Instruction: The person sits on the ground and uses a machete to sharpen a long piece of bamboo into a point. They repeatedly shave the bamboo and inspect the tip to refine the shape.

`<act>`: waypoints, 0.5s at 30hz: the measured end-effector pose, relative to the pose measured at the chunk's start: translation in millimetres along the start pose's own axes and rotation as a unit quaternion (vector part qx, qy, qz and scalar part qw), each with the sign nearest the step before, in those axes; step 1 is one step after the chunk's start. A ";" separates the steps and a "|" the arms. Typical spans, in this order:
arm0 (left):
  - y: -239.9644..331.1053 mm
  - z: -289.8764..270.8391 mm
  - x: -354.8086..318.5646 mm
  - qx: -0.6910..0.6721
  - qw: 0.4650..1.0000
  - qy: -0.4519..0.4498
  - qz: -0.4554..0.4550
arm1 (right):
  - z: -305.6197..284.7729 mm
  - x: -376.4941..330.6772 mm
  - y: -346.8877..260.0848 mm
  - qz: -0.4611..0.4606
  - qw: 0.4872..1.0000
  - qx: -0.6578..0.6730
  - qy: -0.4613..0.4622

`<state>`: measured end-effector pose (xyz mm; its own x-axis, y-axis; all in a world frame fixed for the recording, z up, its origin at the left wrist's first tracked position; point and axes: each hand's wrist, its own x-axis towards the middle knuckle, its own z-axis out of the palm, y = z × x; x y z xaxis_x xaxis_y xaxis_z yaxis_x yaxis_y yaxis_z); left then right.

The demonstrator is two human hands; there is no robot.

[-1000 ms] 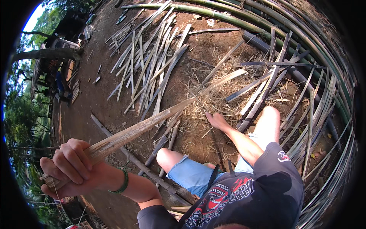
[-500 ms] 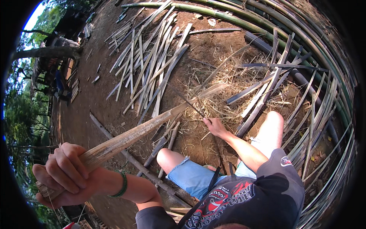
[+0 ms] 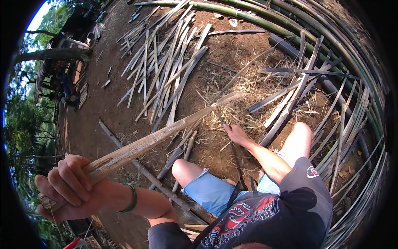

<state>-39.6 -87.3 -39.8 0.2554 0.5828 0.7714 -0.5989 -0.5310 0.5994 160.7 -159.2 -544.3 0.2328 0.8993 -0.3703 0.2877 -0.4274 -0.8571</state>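
My left hand (image 3: 68, 182) is closed around the near end of a long, pale split-bamboo strip (image 3: 145, 145), raised at the lower left. The strip slants up and away to the right, and its far end looks thinned and frayed. My right hand (image 3: 237, 135) grips a knife (image 3: 205, 99) with a thin, narrow blade. The blade crosses the strip near its far part and seems to touch it. A long dark handle appears to run back from my right hand toward my lap. Below the strip's far end lies a heap of pale curled shavings (image 3: 248, 106).
Many split-bamboo strips (image 3: 166, 70) lie in a loose pile on the dirt at the far left. More strips (image 3: 290, 99) and whole green bamboo poles (image 3: 286, 25) curve around the right. A thin pole (image 3: 149, 176) lies left of my knees.
The knife has turned in my right hand, its tip swinging rightward, and the blade face now looks lighter. My left hand still holds the strip in nearly the same place.
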 end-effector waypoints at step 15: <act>-2.8 -5.0 8.7 -0.022 1.000 0.000 -0.007 | 20.1 14.0 73.5 0.082 0.978 -0.140 0.128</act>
<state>-39.5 -77.6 -35.9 0.2649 0.5899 0.7627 -0.6281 -0.4946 0.6007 166.4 -176.2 -619.6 0.5125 0.7789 -0.3615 0.4621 -0.6050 -0.6484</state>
